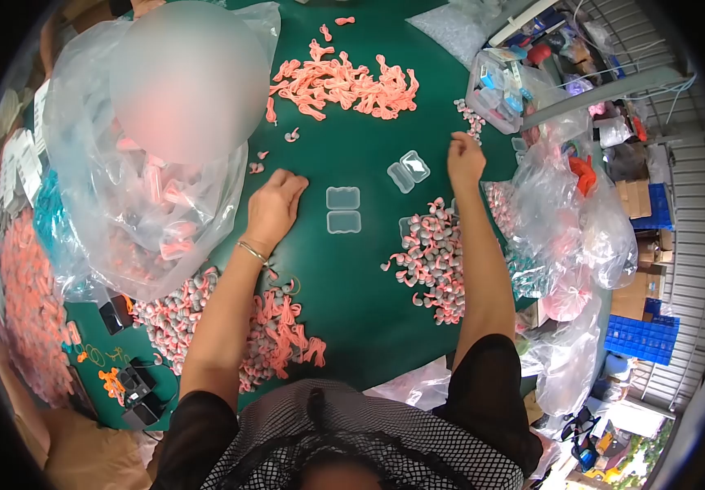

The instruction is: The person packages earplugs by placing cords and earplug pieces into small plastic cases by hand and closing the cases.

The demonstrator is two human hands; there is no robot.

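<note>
My left hand rests low over the green table, its fingers curled and pressed together. Whatever they may hold is too small to make out. Beside it an open clear plastic case lies flat. My right hand is farther right, fingers drawn together just below a few small grey-and-pink curved pieces; anything in its pinch is hidden. Between the hands sits a second open clear case with something white in it. A pile of grey-and-pink pieces spreads beside my right forearm.
Coral cord bundles cover the table's far side. A large clear bag bulges on the left. More grey-and-pink pieces lie around my left forearm. A clear bin and plastic bags line the right edge.
</note>
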